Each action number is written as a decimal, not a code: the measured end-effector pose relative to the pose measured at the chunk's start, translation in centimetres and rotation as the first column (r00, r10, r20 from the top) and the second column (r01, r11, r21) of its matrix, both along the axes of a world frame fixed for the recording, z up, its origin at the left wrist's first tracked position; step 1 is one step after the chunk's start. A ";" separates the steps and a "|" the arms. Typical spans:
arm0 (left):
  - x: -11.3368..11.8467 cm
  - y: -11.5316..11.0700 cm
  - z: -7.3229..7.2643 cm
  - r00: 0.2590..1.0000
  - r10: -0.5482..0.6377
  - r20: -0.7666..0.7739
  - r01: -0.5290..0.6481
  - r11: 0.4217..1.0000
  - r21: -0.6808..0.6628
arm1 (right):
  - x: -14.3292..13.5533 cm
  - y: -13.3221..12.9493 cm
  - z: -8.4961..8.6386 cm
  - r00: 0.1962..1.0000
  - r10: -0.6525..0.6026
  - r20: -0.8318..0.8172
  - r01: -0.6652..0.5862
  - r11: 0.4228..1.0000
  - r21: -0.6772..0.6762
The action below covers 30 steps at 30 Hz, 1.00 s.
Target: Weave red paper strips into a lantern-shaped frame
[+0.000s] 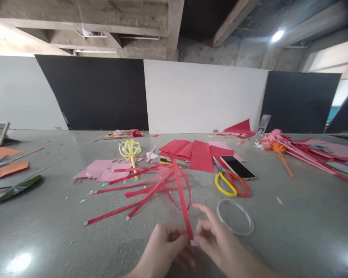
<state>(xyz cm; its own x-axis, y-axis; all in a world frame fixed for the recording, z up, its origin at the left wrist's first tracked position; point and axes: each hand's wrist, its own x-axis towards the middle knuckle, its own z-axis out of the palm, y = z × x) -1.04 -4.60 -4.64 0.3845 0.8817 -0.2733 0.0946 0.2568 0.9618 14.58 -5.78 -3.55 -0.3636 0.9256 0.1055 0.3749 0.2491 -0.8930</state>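
My left hand (166,247) pinches the near end of a long red paper strip (181,193). A small whitish piece of double-sided tape or similar (193,243) sits at that end. The thumb and fingers of my right hand (216,239) close on this tab, with the index finger raised. Away from me, the strip runs up to a fan of several red paper strips (150,197) lying on the table, some with pale tabs at their ends. A clear tape ring (251,224) lies just right of my right hand.
Scissors (226,193) with yellow and orange handles lie beside a phone (238,167). Red paper sheets (201,156), pink paper (101,170), a yellow paper flower (130,150) and a yellow cutter (166,160) lie beyond. Pink and orange paper pieces (278,146) stand right; a leaf shape (20,189) lies left.
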 end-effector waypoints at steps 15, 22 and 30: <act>-0.2 0.1 -0.4 0.999 -0.047 0.025 0.047 0.999 -0.004 | -0.2 0.1 -0.3 0.999 0.038 0.016 -0.037 0.997 -0.062; -0.2 0.1 -0.7 0.998 -0.050 0.022 0.050 0.999 -0.005 | -0.3 0.1 -0.2 0.999 0.036 0.025 -0.034 0.997 -0.074; -0.2 0.1 -0.4 0.997 -0.062 0.036 0.063 0.998 -0.019 | -0.3 0.2 -0.5 0.998 0.045 0.033 -0.043 0.997 -0.059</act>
<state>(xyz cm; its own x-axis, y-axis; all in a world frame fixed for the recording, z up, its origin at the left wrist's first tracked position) -1.24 -4.53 -4.99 0.4488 0.8499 -0.2761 0.0769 0.2711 0.9595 14.30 -5.63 -4.07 -0.4067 0.9127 0.0386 0.3958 0.2142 -0.8930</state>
